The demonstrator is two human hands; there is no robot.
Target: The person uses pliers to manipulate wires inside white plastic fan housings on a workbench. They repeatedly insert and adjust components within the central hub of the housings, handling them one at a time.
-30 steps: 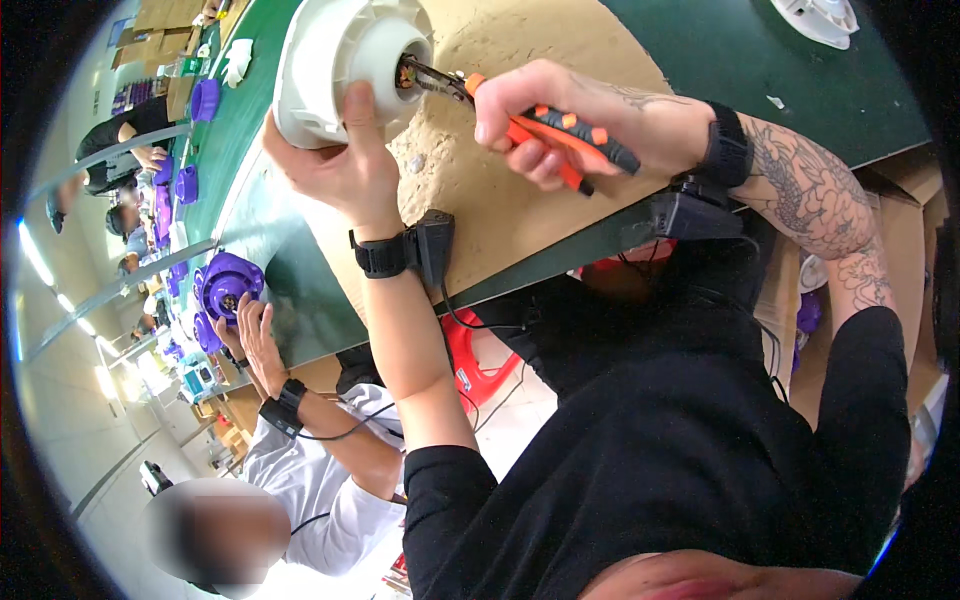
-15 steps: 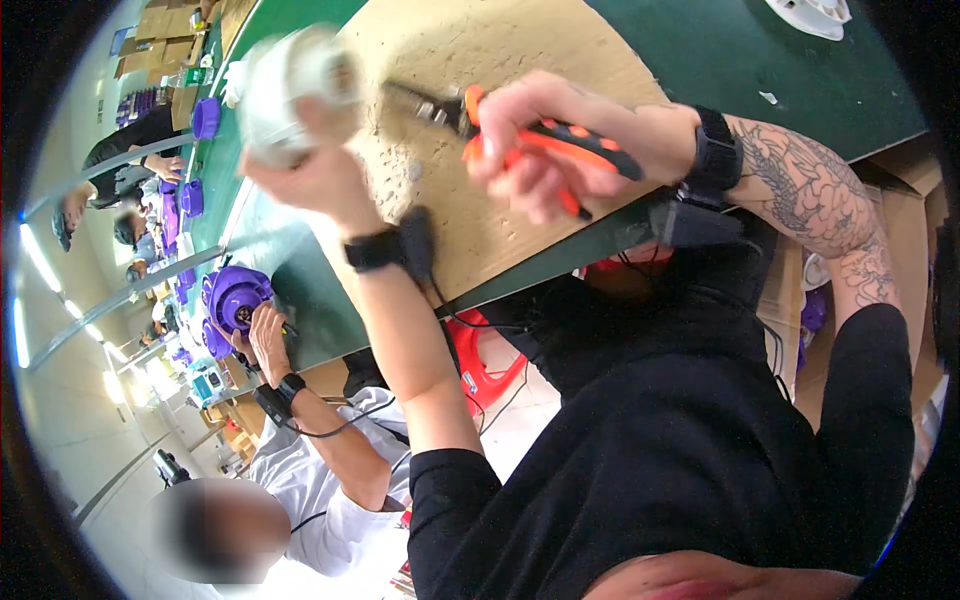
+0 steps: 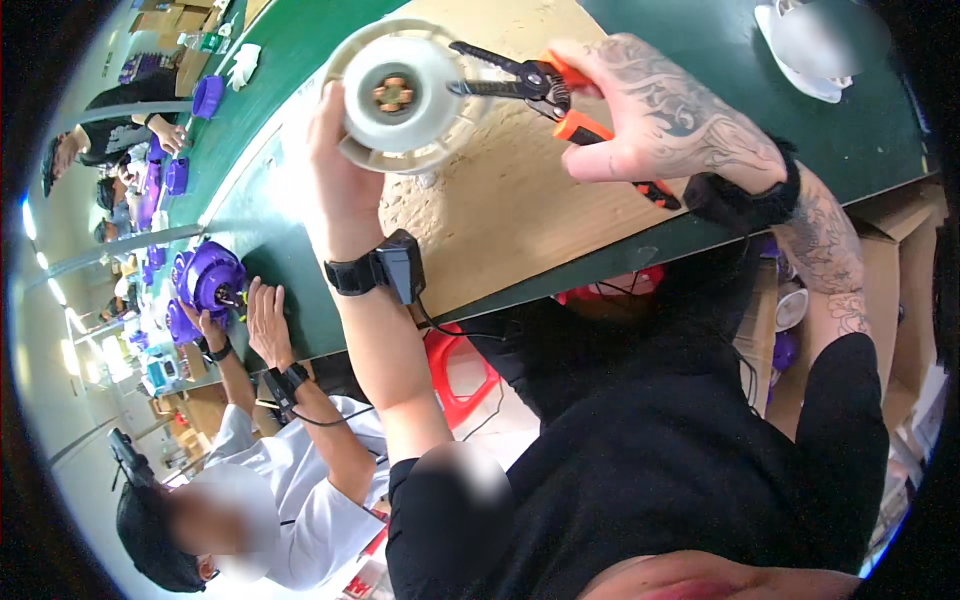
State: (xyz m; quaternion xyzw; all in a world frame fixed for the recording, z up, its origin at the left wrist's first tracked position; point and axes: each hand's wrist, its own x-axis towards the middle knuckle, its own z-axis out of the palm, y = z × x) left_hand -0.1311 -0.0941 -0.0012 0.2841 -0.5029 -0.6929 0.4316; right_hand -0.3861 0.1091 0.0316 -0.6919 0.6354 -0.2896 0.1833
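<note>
A round off-white plastic housing [image 3: 430, 125] is gripped by its left side in my left hand [image 3: 345, 185]. Its open face is turned toward me, and copper-coloured metal pieces [image 3: 393, 94] show in the centre hole. My right hand [image 3: 650, 115] wraps round a pair of pliers [image 3: 545, 88] with orange and black handles. The dark jaws are spread and reach over the housing's right side; whether they touch it I cannot tell. Some fingers of my right hand are hidden behind the handles and palm.
A tan board [image 3: 520, 230] covers part of the green table [image 3: 680, 40]. Another white part [image 3: 790, 50] lies at the far right. To my left, a co-worker's hands [image 3: 268, 325] handle a purple housing [image 3: 212, 278]. Cardboard boxes [image 3: 875, 290] stand at right.
The housing has come right and lower, its open face now toward me. The pliers have moved right and up a little, their jaws now spread at the housing. My right grip has loosened.
</note>
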